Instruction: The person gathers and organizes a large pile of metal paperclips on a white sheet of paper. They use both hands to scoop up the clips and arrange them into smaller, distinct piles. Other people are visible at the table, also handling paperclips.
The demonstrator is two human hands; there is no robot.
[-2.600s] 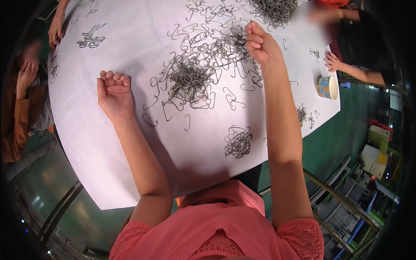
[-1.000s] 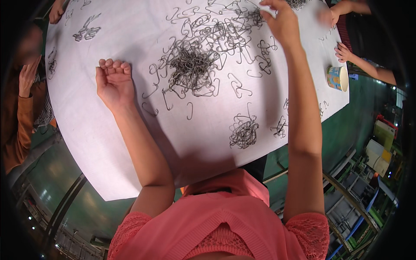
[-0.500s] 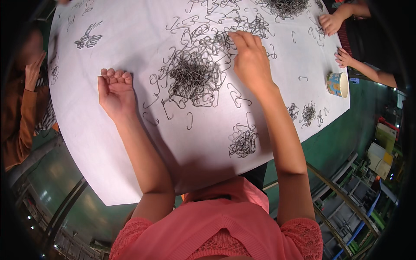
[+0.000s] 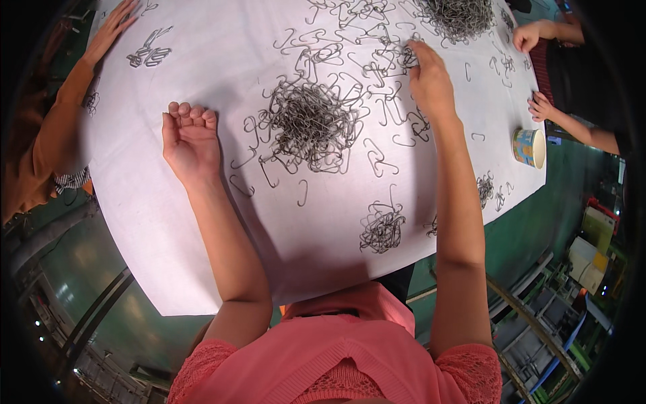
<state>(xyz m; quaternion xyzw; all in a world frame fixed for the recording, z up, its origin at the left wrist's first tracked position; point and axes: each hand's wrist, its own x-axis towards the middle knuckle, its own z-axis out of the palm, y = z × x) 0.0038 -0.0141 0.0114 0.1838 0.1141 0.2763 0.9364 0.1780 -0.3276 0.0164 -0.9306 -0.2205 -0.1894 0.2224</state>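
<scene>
Shifted rightward since the earlier view, the right hand (image 4: 432,84) reaches into scattered wire hooks (image 4: 405,60); I can't tell whether it grips any. The left hand (image 4: 192,143) rests palm up, half-open, apparently empty. Between them, a dense heap (image 4: 309,124) remains; one small cluster (image 4: 382,230) is gathered between the forearms.

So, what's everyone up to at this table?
One person's right hand is at some loose wire hooks, right of the dense central heap; whether it grips one is unclear. The left hand lies palm up, fingers curled, no hook visible in it. Others' hands are at the table's left and right edges.
</scene>
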